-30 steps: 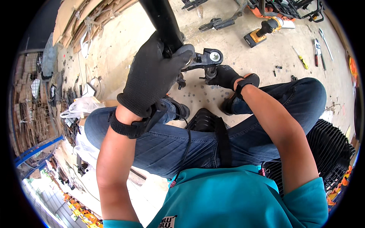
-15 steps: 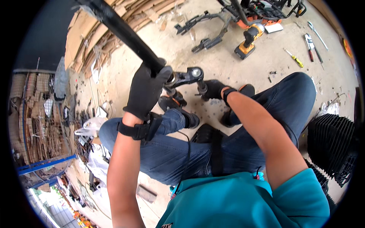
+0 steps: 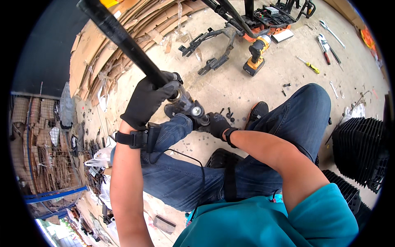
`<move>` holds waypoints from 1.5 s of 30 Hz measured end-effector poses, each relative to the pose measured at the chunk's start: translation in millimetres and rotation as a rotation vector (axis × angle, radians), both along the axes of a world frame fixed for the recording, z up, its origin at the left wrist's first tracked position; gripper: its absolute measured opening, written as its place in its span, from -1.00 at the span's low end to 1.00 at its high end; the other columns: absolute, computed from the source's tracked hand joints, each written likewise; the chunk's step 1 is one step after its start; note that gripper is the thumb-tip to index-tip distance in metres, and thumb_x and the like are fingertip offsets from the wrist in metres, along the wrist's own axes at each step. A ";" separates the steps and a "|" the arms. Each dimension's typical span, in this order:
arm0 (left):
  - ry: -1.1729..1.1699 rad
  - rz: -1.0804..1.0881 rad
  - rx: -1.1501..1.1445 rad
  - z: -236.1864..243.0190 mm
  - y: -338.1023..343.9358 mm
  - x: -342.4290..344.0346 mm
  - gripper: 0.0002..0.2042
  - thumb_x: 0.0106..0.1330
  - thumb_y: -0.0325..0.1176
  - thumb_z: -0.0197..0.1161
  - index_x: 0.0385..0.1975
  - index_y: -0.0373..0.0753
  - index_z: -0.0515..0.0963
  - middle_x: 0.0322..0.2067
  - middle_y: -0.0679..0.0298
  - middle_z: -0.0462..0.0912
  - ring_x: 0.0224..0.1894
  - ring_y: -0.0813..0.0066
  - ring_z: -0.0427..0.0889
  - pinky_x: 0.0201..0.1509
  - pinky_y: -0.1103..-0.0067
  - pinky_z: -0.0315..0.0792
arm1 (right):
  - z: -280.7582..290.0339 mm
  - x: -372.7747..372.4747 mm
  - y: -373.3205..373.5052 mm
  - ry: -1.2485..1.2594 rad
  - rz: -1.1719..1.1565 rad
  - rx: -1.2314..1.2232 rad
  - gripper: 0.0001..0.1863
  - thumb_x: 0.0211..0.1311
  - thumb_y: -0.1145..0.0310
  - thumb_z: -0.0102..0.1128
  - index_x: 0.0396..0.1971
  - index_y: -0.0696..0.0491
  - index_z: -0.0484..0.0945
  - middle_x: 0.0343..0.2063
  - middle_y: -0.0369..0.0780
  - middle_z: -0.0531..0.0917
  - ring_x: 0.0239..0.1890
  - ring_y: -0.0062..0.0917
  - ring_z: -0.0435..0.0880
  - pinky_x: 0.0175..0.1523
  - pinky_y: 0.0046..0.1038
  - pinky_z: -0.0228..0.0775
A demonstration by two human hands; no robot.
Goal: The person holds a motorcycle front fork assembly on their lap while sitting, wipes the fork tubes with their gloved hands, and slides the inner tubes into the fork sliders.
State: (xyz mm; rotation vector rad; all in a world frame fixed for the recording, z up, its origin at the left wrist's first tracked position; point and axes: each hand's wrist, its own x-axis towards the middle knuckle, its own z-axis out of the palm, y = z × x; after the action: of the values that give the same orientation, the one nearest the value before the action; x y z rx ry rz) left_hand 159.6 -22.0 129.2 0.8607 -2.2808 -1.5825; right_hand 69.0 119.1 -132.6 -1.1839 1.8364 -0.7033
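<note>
My gloved left hand (image 3: 145, 102) is closed around the lower end of a long black metal tube (image 3: 127, 46), which slants up and away to the far left. At the tube's near end sits a dark metal clamp bracket (image 3: 187, 106) with a silver round bolt head on its top. My gloved right hand (image 3: 218, 125) is closed at the bracket's right end, on a short stub below it; its fingertips are partly hidden. Several small black bolts (image 3: 230, 114) lie on the floor just past my right hand.
A yellow and black cordless impact driver (image 3: 255, 55) stands on the floor ahead, beside a black metal frame (image 3: 214, 47). To the right lie a yellow screwdriver (image 3: 310, 66), pliers (image 3: 324, 47) and wrenches. Flattened cardboard (image 3: 92, 61) is piled at far left; black ribbed crates (image 3: 356, 152) stand at right.
The tube and bracket have tilted and shifted left and nearer, with both hands moving along. My right hand has come closer to my left. The view has shifted slightly.
</note>
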 end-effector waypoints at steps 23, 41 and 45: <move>-0.076 0.058 -0.079 -14.1 7.4 75.6 -0.39 0.13 -0.42 0.33 0.21 -0.31 0.28 0.10 0.15 0.44 0.12 0.38 0.41 0.18 0.48 0.30 | -21.9 46.7 -38.4 0.104 0.397 -0.031 -0.44 -0.19 0.07 0.43 -0.13 -0.03 0.50 -0.23 -0.09 0.61 -0.04 -0.21 0.52 0.01 -0.26 0.42; 0.063 0.539 0.739 -85.4 16.8 111.2 -0.76 0.34 -0.28 0.14 -0.16 -0.33 0.49 -0.35 0.19 0.63 -0.33 0.47 0.63 -0.30 0.58 0.52 | -38.1 67.8 -56.0 0.093 0.445 0.056 -0.54 0.02 0.10 0.27 -0.09 -0.01 0.47 -0.15 -0.04 0.53 -0.06 -0.16 0.56 0.04 -0.27 0.39; -0.012 0.527 0.566 -89.8 -2.4 117.5 -0.79 0.30 -0.30 0.17 -0.22 -0.33 0.50 -0.49 0.27 0.59 -0.46 0.54 0.58 -0.39 0.63 0.48 | -23.6 94.8 -61.2 0.027 0.277 0.061 -0.51 0.04 0.07 0.24 -0.07 0.03 0.46 -0.12 0.00 0.52 -0.06 -0.12 0.57 0.00 -0.20 0.42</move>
State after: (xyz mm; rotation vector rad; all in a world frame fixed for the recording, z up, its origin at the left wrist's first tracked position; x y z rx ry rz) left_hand 277.1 -24.4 39.5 1.4506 -1.4203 -1.9526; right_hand 163.8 57.9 -156.2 -1.3789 1.6603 -0.4738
